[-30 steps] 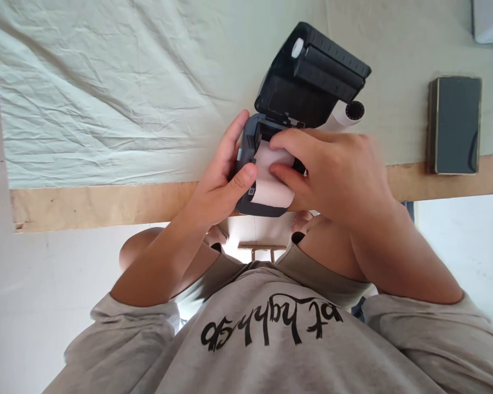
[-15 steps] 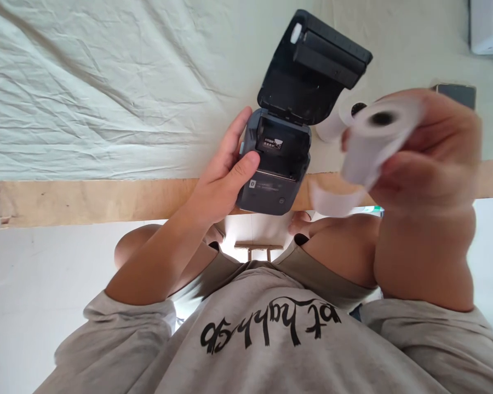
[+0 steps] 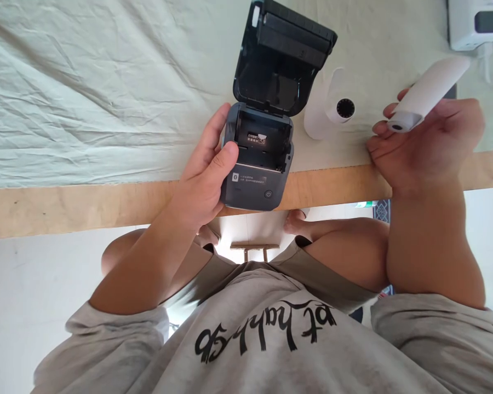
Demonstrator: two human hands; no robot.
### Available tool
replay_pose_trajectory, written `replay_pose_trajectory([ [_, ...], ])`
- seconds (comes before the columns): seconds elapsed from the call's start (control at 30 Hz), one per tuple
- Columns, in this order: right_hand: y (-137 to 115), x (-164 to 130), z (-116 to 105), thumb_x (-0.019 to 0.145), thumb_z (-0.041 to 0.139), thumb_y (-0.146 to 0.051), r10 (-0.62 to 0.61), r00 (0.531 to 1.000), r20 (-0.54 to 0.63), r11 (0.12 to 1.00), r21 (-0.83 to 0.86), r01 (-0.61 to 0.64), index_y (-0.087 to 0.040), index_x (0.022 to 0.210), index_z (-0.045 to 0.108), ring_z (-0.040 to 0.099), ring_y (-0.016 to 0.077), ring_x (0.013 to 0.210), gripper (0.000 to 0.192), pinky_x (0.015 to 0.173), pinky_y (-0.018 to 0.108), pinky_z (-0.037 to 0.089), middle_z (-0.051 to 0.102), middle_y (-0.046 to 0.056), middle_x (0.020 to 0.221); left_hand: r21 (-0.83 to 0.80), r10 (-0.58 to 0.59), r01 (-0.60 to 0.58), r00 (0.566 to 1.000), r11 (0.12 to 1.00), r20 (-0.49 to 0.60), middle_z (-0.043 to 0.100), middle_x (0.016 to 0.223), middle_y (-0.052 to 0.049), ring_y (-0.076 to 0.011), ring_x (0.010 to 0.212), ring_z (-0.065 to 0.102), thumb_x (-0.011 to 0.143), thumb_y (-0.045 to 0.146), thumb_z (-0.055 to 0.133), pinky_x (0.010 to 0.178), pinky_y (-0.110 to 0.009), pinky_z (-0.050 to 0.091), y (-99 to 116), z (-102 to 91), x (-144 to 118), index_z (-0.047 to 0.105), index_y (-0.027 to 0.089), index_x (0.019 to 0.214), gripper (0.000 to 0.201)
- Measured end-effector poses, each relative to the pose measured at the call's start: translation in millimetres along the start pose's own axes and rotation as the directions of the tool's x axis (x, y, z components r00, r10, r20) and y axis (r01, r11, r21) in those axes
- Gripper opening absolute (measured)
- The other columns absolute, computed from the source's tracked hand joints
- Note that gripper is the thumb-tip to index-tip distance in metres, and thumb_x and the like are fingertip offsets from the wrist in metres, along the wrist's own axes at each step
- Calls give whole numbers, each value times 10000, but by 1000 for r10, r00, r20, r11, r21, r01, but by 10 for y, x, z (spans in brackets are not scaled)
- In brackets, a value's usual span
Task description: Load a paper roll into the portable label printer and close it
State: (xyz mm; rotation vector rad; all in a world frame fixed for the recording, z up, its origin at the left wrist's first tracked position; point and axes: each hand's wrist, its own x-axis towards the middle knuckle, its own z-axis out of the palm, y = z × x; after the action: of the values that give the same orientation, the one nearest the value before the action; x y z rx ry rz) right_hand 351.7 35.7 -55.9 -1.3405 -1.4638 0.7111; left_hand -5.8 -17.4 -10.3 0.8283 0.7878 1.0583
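Paper roll (image 3: 429, 90): in my right hand (image 3: 425, 145), lifted just above the table edge (image 3: 107, 200), right of the printer.
Handling: I judge it light, crushable, prone to unwinding; best held around its sides.
Right hand: fingers curled around the roll.
Left hand (image 3: 205, 172): clasping the printer (image 3: 257, 164) body, lid (image 3: 281, 57) up.
Second roll (image 3: 337, 106): on the cloth, just beside the lid.

table (image 3: 107, 202) | cloth (image 3: 86, 98) | printer (image 3: 257, 164) | paper roll (image 3: 332, 106) | white device (image 3: 472, 22)
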Motion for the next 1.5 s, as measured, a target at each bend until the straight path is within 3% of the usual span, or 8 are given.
replay_pose_trajectory([
  [0.2,-60,-17,105,809,502,-566,152,986,-70,975,175,-138,-265,985,495,472,108,473,349,369,260,244,567,33,785,65,-32,33,999,997,-18,538,1413,17,-233,1309,541,904,448,543,980,-358,549,22,-13,6,483,355,1329,439],
  [0.4,-326,-76,263,614,798,-263,-286,943,-172,880,-436,187,-232,896,619,576,166,741,335,578,297,427,624,46,854,93,-50,52,998,994,-23,559,1378,16,-213,1170,620,900,455,540,724,-276,588,51,-14,1,487,366,1316,429],
  [0.7,-311,-65,235,499,864,-234,-230,969,-92,801,-584,135,-235,1062,595,612,186,783,623,633,311,471,657,57,960,44,-29,28,999,999,18,604,1311,1,-179,1117,639,915,425,525,744,-257,574,53,15,-3,472,319,1327,428],
  [0.83,-569,-129,255,700,744,-408,-449,890,-74,771,-535,345,-263,1188,588,583,244,1024,532,826,389,422,605,61,1112,68,-52,52,999,996,5,586,1343,-20,-207,1144,631,894,458,550,728,-268,567,68,23,1,448,310,1347,488],
  [0.97,-944,-277,520,802,608,-386,-606,790,-91,714,-499,491,-247,1118,642,602,229,893,347,716,370,436,613,63,987,63,-47,45,999,997,21,574,1358,-20,-218,1180,612,898,445,545,803,-298,574,69,21,1,452,307,1342,474],
  [1.13,-1107,-345,847,695,665,-208,-395,919,18,729,-603,325,-201,1238,518,541,124,648,563,451,259,371,610,115,1150,51,-19,19,1000,999,-3,543,1379,-9,-184,1162,610,933,381,500,845,-291,567,62,28,-16,451,303,1345,421],
  [1.3,-931,-271,928,760,685,-207,-315,942,114,674,-672,307,-243,1134,550,545,132,667,399,589,292,479,640,72,1023,86,-52,51,999,995,10,529,1383,-37,-222,1188,599,914,410,505,868,-345,559,78,32,-17,424,314,1359,462],
  [1.5,-934,-287,1022,804,624,-110,-222,969,112,775,-582,245,-249,991,610,497,62,614,233,601,234,498,578,32,991,45,-10,8,999,999,33,559,1321,-16,-186,1084,630,934,382,485,791,-325,579,31,9,-6,466,322,1327,398],
])
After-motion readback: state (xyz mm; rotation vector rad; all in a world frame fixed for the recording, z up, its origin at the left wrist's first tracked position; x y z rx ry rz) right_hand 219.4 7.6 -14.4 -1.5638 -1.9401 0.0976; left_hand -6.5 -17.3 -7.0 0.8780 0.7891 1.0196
